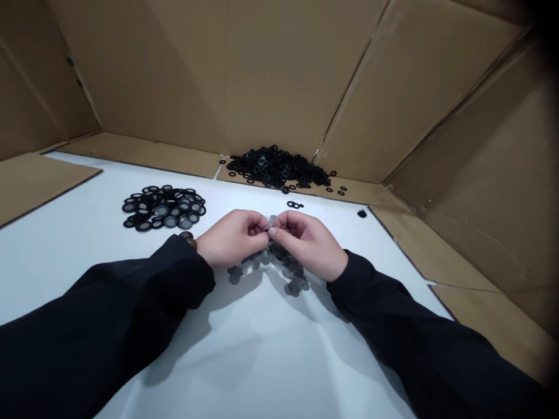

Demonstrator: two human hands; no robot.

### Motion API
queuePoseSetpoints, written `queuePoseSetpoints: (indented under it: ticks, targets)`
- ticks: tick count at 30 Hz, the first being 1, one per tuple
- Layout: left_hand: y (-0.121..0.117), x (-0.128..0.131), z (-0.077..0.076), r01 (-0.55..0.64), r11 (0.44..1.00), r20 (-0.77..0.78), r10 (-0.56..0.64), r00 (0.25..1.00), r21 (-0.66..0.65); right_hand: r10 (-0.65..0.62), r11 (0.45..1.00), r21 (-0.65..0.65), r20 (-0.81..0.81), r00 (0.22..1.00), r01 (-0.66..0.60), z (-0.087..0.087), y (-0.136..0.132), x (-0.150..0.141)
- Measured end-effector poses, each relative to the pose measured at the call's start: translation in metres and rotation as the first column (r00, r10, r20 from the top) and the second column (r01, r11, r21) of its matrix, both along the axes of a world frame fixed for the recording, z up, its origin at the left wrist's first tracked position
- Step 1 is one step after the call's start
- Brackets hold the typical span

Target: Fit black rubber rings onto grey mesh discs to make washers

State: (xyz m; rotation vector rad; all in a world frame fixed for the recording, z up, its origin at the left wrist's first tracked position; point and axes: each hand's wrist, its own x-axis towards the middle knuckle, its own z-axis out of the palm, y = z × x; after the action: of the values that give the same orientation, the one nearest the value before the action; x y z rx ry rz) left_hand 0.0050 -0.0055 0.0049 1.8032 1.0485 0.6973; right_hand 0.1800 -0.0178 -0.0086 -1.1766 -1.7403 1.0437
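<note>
My left hand point(231, 237) and my right hand point(308, 241) meet fingertip to fingertip over the middle of a white sheet point(244, 349). Both are closed in a pinch around a small grey disc point(272, 220), most of it hidden by the fingers. Under and between the hands lies a loose pile of grey mesh discs point(279, 267). To the left sits a heap of black rings with grey discs set in them point(163, 208). Farther back a bigger pile of plain black rubber rings point(277, 166) rests on cardboard.
Cardboard walls point(279, 70) stand behind and on both sides of the white sheet. A few stray black rings point(296, 204) lie between the far pile and my hands, and one small black piece point(361, 213) lies at the right.
</note>
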Motion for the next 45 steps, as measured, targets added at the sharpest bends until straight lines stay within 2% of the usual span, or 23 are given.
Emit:
queuePoseSetpoints:
  ticks: [10,19,24,32,38,45]
  targets:
    - [0.0009,0.0007,0.0028,-0.033,0.999,0.021,0.032,0.999,0.022,-0.051,0.993,0.104,0.014,0.999,0.050,-0.0044,-0.0013,-0.0004]
    - [0.0035,0.0003,-0.0002,-0.051,0.997,0.062,0.047,0.997,0.058,-0.037,0.995,-0.097,-0.127,0.991,0.025,-0.0023,-0.0007,-0.0045]
    - [0.0028,0.0007,0.0002,-0.027,0.999,0.107,0.024,0.994,0.027,-0.039,0.978,-0.207,-0.212,0.977,-0.006,0.0003,-0.0015,-0.0067]
    - [-0.0001,0.0012,0.0002,0.009,1.000,0.129,-0.006,0.992,-0.018,-0.037,0.977,-0.211,-0.185,0.982,-0.003,0.0003,-0.0002,-0.0059]
    - [-0.0008,0.0015,0.0016,-0.001,1.000,0.111,0.004,0.994,-0.026,-0.061,0.969,-0.247,-0.260,0.964,-0.006,0.0006,-0.0006,-0.0071]
    - [0.0009,0.0008,0.0011,0.014,0.996,0.143,-0.002,0.990,-0.085,-0.089,0.956,-0.295,-0.271,0.959,0.006,0.0002,-0.0006,-0.0072]
